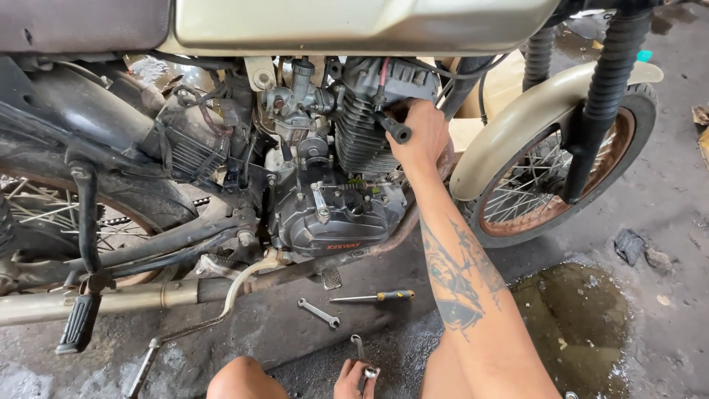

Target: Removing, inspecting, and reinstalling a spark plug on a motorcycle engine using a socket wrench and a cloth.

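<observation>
- Nearest you, your left hand [356,377] was closed around a small metal wrench [361,356] just above the floor [295,332], its long axis pointing away from you toward the motorcycle.
- On the floor beyond lay an open-ended spanner [318,312] set diagonally and a yellow-handled screwdriver [373,297], tip pointing left, well apart with bare concrete around them.
- Farther off, your right hand [421,137] gripped a black-handled tool [391,127] at the engine cylinder [360,133], handle pointing down-right, tight between the fins and the frame tube.

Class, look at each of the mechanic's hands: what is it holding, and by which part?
Right hand grips a black-handled tool by its handle, at the motorcycle's engine cylinder. Left hand holds a small silver wrench by its lower end.
</observation>
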